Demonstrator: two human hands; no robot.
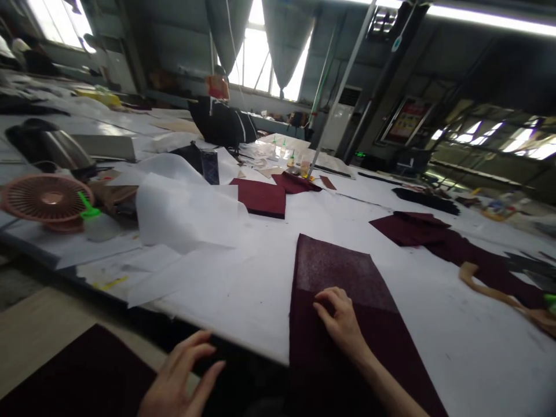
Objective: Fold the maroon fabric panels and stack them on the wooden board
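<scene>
My right hand point(341, 321) is over a long dark maroon fabric panel point(356, 353) that lies on the white-covered table point(256, 289). Its fingers are bent and slightly apart, with nothing visible between them; whether they touch the cloth is hard to tell. The far end of the panel has a paler, shinier band. My left hand point(182, 376) is off the table's near edge, thumb and fingers apart and holding nothing. Beside it, at the lower left, another dark maroon piece point(82, 376) lies on a beige surface.
A pink fan point(47, 200), a bottle with a green nozzle point(102, 223) and a kettle point(56, 147) stand at left. White translucent sheets point(182, 214) lie mid-table. Behind are a folded maroon stack point(260, 197) and a pole point(339, 92). More maroon cloth point(456, 246) lies right.
</scene>
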